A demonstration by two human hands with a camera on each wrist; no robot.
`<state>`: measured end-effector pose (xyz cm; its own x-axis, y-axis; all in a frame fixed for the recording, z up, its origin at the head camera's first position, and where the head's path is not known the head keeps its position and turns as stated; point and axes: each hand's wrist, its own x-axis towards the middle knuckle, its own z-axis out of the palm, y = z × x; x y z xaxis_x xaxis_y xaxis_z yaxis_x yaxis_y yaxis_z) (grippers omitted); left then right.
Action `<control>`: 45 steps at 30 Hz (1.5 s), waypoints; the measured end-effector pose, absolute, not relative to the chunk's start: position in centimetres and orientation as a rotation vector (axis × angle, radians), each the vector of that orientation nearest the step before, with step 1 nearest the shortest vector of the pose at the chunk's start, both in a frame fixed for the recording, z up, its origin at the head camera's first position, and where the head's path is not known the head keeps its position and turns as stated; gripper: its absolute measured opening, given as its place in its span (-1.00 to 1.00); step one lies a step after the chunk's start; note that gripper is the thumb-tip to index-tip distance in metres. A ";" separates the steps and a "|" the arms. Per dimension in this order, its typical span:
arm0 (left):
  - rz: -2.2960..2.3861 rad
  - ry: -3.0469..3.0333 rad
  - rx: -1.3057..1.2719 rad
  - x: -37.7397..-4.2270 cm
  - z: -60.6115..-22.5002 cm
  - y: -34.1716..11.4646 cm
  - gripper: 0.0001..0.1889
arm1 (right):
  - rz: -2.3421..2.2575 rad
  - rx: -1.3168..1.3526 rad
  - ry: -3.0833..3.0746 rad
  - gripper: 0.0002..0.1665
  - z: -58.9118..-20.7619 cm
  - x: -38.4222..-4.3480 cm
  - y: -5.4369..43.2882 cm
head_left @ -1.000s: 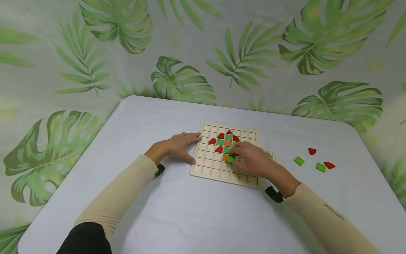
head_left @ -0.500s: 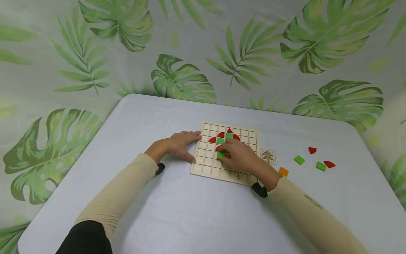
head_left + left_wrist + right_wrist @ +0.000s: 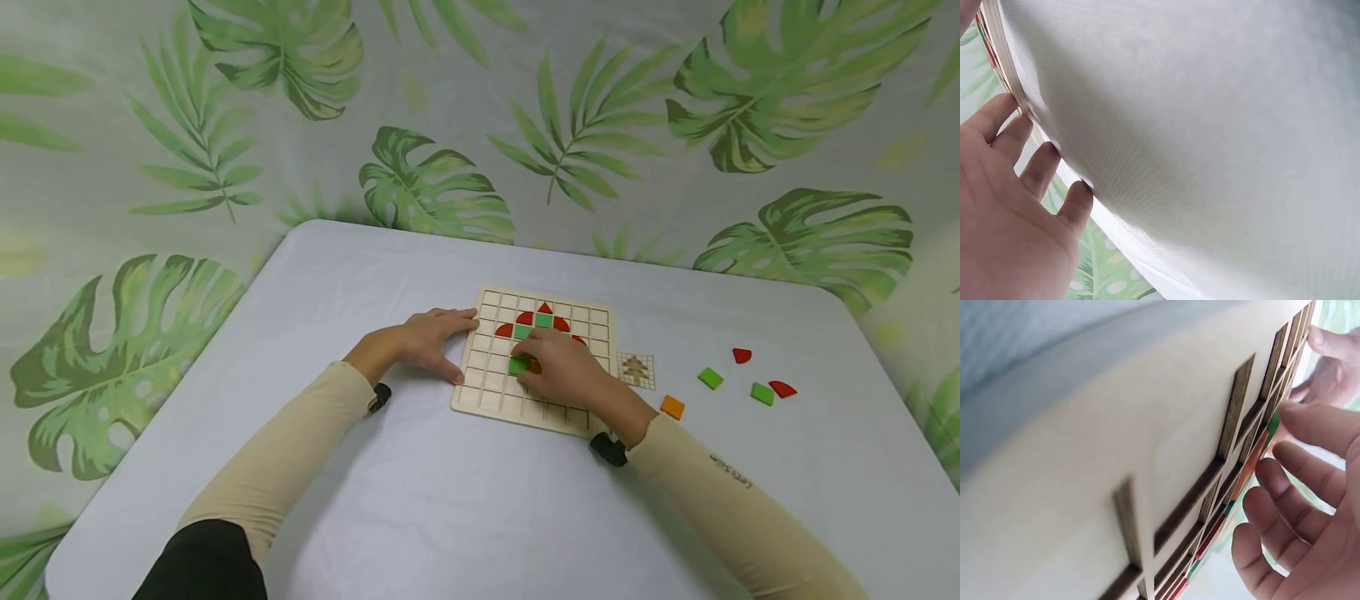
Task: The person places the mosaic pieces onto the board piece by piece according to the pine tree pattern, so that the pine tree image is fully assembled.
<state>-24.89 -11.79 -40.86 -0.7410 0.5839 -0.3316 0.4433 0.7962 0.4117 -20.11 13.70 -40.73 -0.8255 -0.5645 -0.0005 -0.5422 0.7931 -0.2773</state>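
Observation:
A wooden grid board [image 3: 480,396] lies on the table, with red, green and orange pieces set in its squares. My left hand [image 3: 423,340] has its fingers and thumb spread against the board's left edge; the left wrist view shows the fingertips [image 3: 1038,165] along that edge. Over the middle of the board, my right hand [image 3: 566,368] pinches a green square tile [image 3: 518,366] between thumb and index finger, just left of an orange tile [image 3: 1251,464]. The other right fingers hang loosely curled over the pieces and hide part of the pattern.
Right of the board lies a small pattern card [image 3: 636,371]. Beyond it on the white cloth are an orange tile [image 3: 672,407], two green tiles [image 3: 710,378] and two red curved pieces [image 3: 783,389]. A leaf-print cloth [image 3: 435,183] hangs behind the table.
My right hand has carried the green tile leftward, from right of the orange tile to its left, uncovering the card and the loose orange tile. My left hand has stayed at the board's edge.

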 end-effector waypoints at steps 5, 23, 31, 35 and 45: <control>0.426 2.534 0.764 -24.9 -41.0 -11.8 0.01 | -0.403 -0.934 2.903 -0.70 -41.0 -20.2 13.7; 0.434 2.533 0.757 -25.0 -41.0 -11.8 0.02 | -0.422 -0.834 2.875 -0.72 -40.7 -20.9 13.4; 0.452 2.525 0.745 -24.9 -41.0 -11.8 0.02 | -0.444 -0.846 2.865 -0.72 -40.7 -20.9 13.6; 0.440 2.520 0.748 -24.9 -41.0 -11.7 0.02 | -0.448 -0.893 2.863 -0.73 -40.6 -20.9 13.9; 0.431 2.532 0.752 -25.0 -40.9 -11.7 0.02 | -0.548 -0.882 2.845 -0.69 -38.6 -20.8 16.3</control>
<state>-24.97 -11.69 -40.93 -0.7442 0.5757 -0.3388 0.4312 0.8014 0.4145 -20.81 16.33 -38.62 -0.8244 -0.5660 -0.0012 -0.5251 0.7656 -0.3717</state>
